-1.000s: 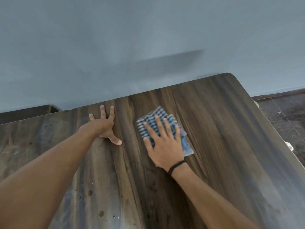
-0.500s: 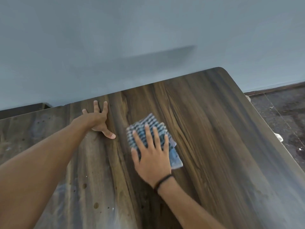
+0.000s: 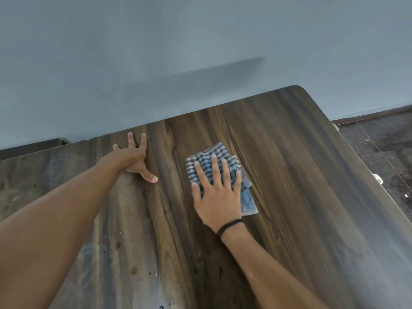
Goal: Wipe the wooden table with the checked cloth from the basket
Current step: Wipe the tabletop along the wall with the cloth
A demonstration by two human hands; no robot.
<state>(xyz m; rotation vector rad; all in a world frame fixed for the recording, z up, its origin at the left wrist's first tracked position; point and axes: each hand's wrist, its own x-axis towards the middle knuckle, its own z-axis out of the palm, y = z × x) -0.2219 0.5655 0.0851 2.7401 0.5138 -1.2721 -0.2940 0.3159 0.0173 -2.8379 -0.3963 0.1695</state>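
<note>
Where the right hand [image 3: 217, 198] presses flat, fingers straight and spread, the cloth [image 3: 219, 150] lies folded under palm and fingers. Checked, soft, light; likely to bunch or slip. Best held by pressure mid-fold. Leftward, well apart: left hand [image 3: 133, 158], flat on the table [image 3: 301, 175].
</note>
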